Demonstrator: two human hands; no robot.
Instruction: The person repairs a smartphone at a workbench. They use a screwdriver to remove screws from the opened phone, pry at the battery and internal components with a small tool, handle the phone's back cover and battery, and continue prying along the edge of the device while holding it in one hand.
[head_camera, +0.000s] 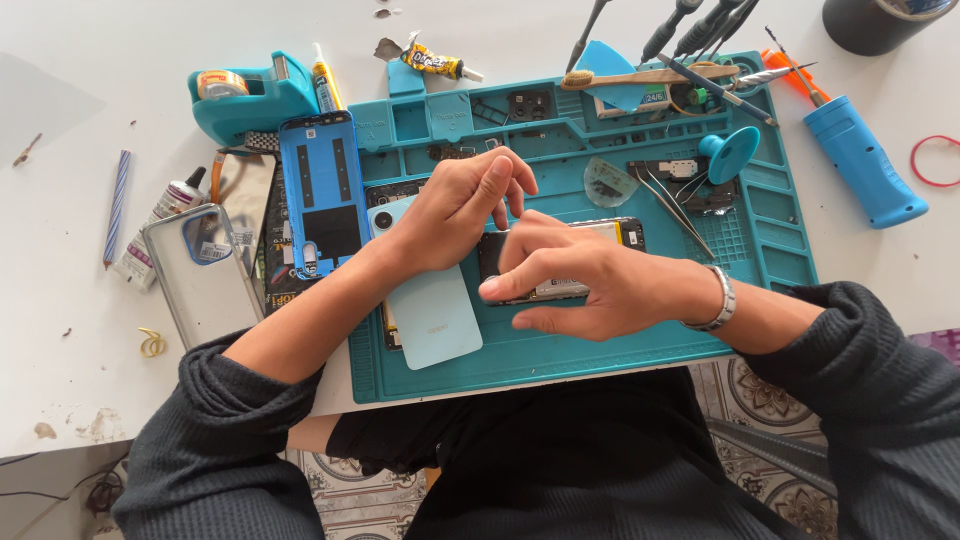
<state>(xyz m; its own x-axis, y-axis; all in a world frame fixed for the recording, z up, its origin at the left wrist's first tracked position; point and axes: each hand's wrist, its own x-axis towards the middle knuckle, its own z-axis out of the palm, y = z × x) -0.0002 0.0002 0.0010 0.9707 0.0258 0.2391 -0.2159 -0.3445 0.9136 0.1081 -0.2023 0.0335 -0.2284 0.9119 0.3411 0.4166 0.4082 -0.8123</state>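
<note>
An opened phone body (615, 234) lies flat in the middle of the teal repair mat (640, 350). My right hand (580, 280) rests over it, fingers curled along its near edge. My left hand (462, 205) hovers over the phone's left end with fingertips pinched together; whether something tiny is between them is hidden. A pale blue phone back cover (435, 315) lies under my left wrist.
A blue phone frame (322, 190), a clear case (200, 270), glue tubes (160, 215) and a teal tape dispenser (245, 95) sit at left. Tweezers (672, 205), a suction cup (728, 152), a toothbrush (650, 75) and screwdrivers lie at the mat's back; a blue handle (865, 160) is at right.
</note>
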